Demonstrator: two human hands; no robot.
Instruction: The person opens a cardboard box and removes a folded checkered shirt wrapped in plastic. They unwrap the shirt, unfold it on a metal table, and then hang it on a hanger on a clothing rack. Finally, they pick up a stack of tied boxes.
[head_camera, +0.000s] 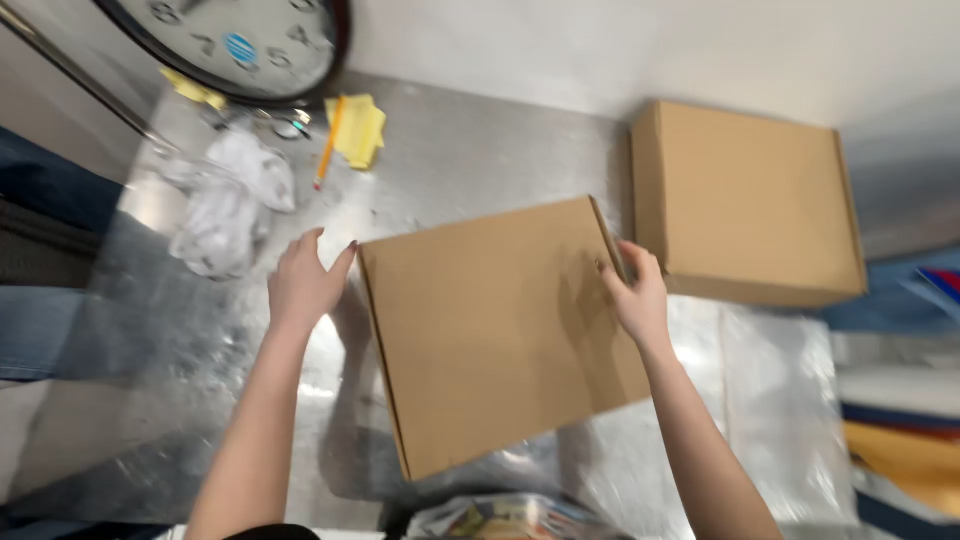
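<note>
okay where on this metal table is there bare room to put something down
Bare metal table shows beyond the held cardboard box, between the yellow notes and the second box. Another patch lies near left, beside the left hand. Crowded: the far left corner, with clock, pencil and crumpled plastic.

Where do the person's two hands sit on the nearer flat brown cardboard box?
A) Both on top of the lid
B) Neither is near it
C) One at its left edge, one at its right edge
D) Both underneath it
C: the left hand is at the left edge of the nearer flat brown cardboard box, and the right hand grips its right edge.
</note>
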